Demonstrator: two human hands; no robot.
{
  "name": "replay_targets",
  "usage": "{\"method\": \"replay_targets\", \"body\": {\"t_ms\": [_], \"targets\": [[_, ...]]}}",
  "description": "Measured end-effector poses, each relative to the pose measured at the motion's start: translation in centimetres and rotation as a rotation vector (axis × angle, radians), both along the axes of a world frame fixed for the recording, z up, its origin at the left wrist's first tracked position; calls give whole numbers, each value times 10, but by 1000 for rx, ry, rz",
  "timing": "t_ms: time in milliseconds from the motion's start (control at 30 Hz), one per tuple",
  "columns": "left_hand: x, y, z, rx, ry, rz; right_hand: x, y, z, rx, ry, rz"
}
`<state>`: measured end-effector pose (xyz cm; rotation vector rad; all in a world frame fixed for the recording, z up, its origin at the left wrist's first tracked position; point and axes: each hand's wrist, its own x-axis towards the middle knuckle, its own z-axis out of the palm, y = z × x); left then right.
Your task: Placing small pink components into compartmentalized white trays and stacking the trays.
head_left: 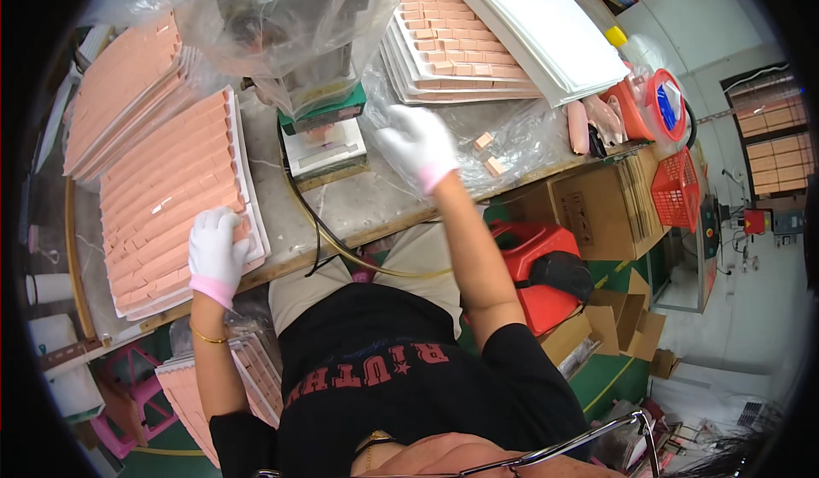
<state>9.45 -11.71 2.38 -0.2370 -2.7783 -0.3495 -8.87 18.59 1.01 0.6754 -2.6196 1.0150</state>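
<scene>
My left hand, in a white glove with a pink cuff, rests at the right edge of a tray of pink blocks set in close rows. Its fingers curl down; whatever they hold is hidden. My right hand, gloved alike and slightly blurred, hovers over clear plastic sheeting just right of a bench press wrapped in plastic. Its fingers point toward the press and look apart, with nothing visible between them. A small pinkish piece sits on the white plate under the green press head.
Two loose blocks lie on the sheeting right of my right hand. Stacked block trays and white sheets stand behind. Another tray stack is far left. A black cable crosses the table edge. A red stool stands below.
</scene>
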Motion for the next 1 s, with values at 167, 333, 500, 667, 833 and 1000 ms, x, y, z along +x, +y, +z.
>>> {"method": "replay_targets", "body": {"t_ms": [167,333,500,667,833,1000], "targets": [[-12,15,24,289,82,-22,-31,126,-4,593,-357,-626],[-64,73,-4,1983,-506,-285,-34,137,-28,303,-275,-460],[-77,119,-41,2409,-500,-191,45,15,21,-835,-673,257],[-76,125,-26,2223,-463,0,52,-12,4,-782,-491,248],[-74,121,-28,1390,-237,-38,52,-17,1,-865,-756,275],[-69,112,-20,1077,-192,-136,41,-19,7,-354,-77,444]]}}
